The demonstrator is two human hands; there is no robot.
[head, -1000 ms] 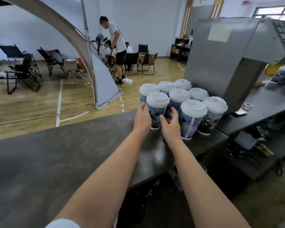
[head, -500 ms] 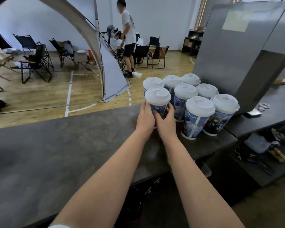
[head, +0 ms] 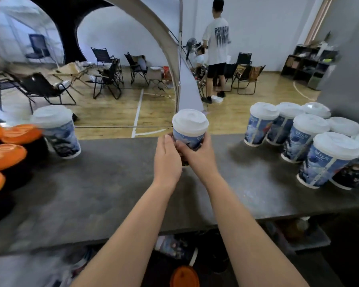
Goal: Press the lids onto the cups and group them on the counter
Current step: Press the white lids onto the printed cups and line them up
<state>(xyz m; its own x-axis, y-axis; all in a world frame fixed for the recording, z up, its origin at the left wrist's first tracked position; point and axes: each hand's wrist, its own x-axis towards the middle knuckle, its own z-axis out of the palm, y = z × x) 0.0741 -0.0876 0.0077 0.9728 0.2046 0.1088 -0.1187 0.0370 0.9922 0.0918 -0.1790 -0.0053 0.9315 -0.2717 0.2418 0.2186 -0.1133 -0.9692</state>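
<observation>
Above the tabletop's [head: 112, 193] middle, both hands grip one lidded cup [head: 190, 129]: right hand [head: 198, 155] curled round its body, left hand [head: 167, 157] cupping its side. Well right of it stands the cup cluster [head: 303, 139]; well left, a lone cup [head: 57, 131] beside orange lids [head: 6, 156].

Centre cup [head: 188, 139] blue-and-white printed with white lid [head: 190, 122], same print and white lids on cup cluster [head: 307, 146] at right and lone cup [head: 59, 134] at left, orange lids [head: 5, 155] far left, dark grey mottled counter [head: 104, 189], tan wood floor [head: 116, 114] with white lines upper centre
</observation>
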